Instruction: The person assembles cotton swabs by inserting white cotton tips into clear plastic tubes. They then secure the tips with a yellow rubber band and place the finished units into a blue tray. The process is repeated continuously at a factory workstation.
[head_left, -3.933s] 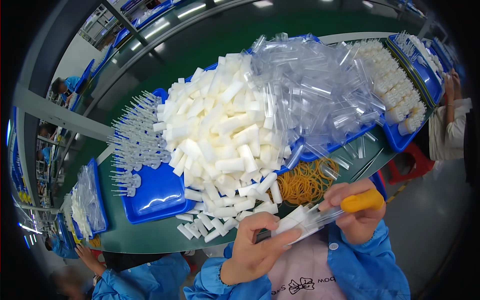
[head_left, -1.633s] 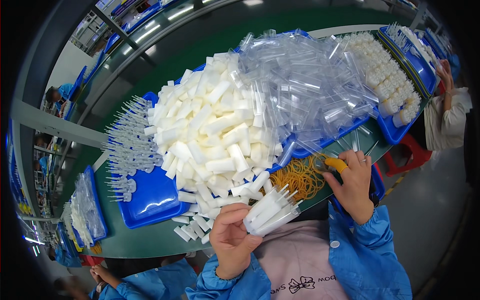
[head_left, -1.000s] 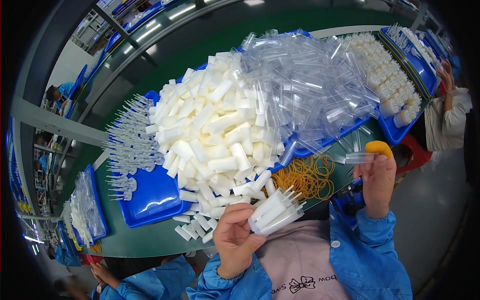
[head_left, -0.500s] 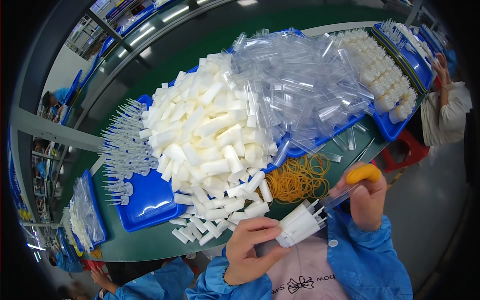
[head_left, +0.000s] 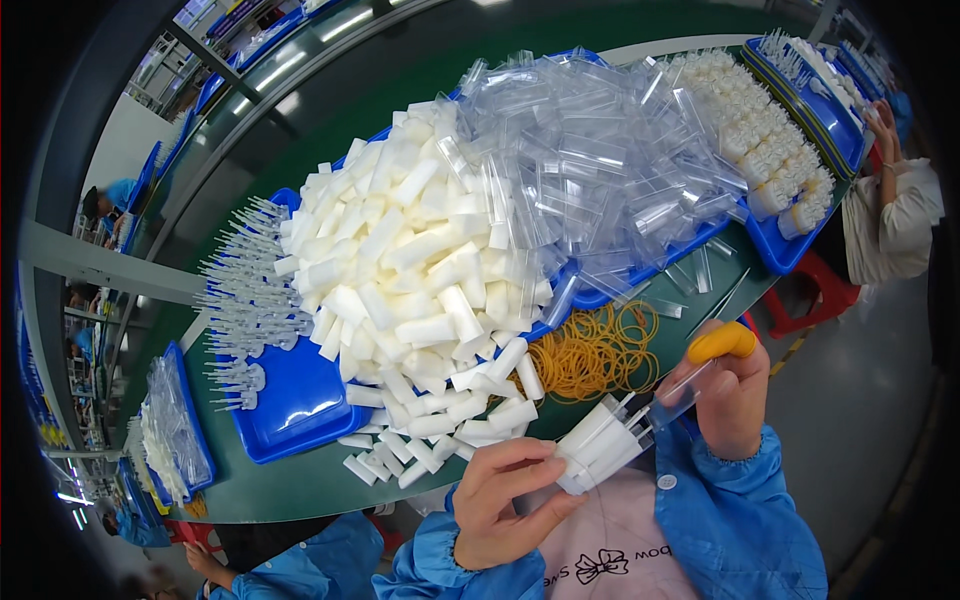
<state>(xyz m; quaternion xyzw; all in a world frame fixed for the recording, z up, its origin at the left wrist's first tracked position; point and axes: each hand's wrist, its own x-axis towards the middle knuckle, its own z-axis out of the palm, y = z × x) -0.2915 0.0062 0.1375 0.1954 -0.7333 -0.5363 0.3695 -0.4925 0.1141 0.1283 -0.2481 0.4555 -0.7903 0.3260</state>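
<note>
My left hand [head_left: 505,505] grips the wide end of a white bundle [head_left: 598,452] between thumb and fingers, low in front of my chest. Thin pale prongs stick out of the bundle's far end, toward my right hand. In my right hand [head_left: 735,405] is a clear plastic sleeve [head_left: 682,392], tilted, its lower end at the prongs; whether it touches them I cannot tell. A yellow finger cot [head_left: 722,342] covers one right fingertip. Tangled yellow-brown rubber bands [head_left: 595,352] lie on the table just beyond the bundle.
White foam pieces [head_left: 395,245] form a large heap beside piled clear sleeves [head_left: 590,140]. Pronged white parts [head_left: 255,290] stand in a blue tray [head_left: 300,405] on the left. Banded white bundles [head_left: 760,140] fill a tray at far right. Tweezers [head_left: 728,300] lie near the edge. Co-workers sit on both sides.
The white bundle has turned slightly in my left hand, showing separate long pieces. My right hand has shifted a little, and the clear sleeve now shows more plainly beside the prongs.
</note>
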